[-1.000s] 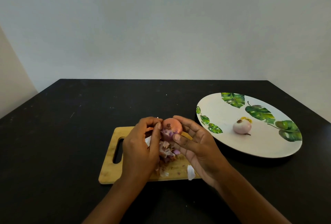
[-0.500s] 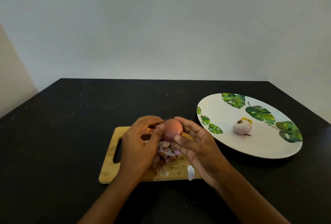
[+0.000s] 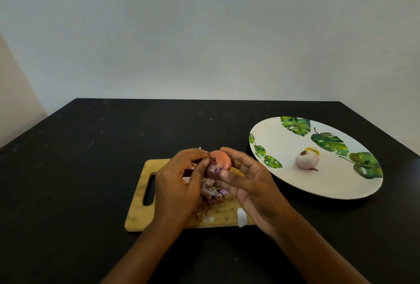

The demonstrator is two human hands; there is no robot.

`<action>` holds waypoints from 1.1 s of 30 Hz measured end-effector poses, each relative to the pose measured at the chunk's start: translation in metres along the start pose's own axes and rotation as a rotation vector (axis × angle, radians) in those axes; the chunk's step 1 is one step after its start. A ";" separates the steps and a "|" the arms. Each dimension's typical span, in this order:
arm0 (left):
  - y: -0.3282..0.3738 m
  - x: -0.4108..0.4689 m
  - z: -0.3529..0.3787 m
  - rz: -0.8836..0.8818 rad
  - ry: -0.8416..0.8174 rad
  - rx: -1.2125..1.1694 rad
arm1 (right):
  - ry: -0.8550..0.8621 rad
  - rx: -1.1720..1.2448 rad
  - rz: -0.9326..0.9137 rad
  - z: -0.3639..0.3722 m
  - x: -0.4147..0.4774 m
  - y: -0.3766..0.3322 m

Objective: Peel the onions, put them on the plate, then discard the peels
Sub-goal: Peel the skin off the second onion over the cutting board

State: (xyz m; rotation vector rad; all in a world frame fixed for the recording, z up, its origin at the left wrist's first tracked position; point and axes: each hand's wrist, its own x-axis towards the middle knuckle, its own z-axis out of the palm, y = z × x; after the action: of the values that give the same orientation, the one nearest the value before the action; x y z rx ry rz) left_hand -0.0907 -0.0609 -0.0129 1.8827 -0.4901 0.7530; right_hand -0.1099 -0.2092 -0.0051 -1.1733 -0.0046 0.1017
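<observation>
Over the cutting board (image 3: 138, 213) at the worktop's (image 3: 91, 170) near edge, the right hand (image 3: 252, 183) cradles the half-skinned onion (image 3: 221, 162) in curled fingers; the left hand (image 3: 179, 183) pinches skin at its tufted end, turned leftward. Rightward, the plate (image 3: 284, 142) holds a peeled onion (image 3: 306, 159).

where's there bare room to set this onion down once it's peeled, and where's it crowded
The plate is bare between the peeled onion and its near rim, and between that onion and the leaf prints at its left edge. The table left of the cutting board is bare too. Crowded: the board's middle, with peels under the left hand and right hand.
</observation>
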 end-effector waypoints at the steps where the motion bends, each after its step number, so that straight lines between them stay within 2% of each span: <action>1: 0.000 -0.001 0.000 0.010 -0.007 0.033 | 0.000 -0.002 0.001 0.000 0.000 0.000; 7: -0.002 -0.002 0.001 0.075 -0.039 0.170 | -0.007 -0.017 0.002 0.001 -0.002 -0.001; 11: 0.002 0.002 -0.002 -0.007 -0.031 0.009 | -0.031 0.032 0.003 0.002 -0.002 -0.003; 16: -0.001 0.003 -0.003 0.012 -0.047 -0.071 | -0.022 0.014 -0.007 0.001 -0.002 -0.003; 24: -0.008 -0.004 0.001 0.225 0.028 0.292 | -0.010 -0.023 -0.011 0.005 -0.004 -0.001; 33: -0.008 -0.001 0.001 0.128 0.050 0.257 | -0.043 0.153 0.062 0.007 -0.006 -0.006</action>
State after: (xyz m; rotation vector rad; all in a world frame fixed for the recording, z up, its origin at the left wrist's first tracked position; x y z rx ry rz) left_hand -0.0859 -0.0585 -0.0196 2.0779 -0.5055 0.9839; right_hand -0.1162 -0.2052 0.0035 -1.0188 0.0013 0.1793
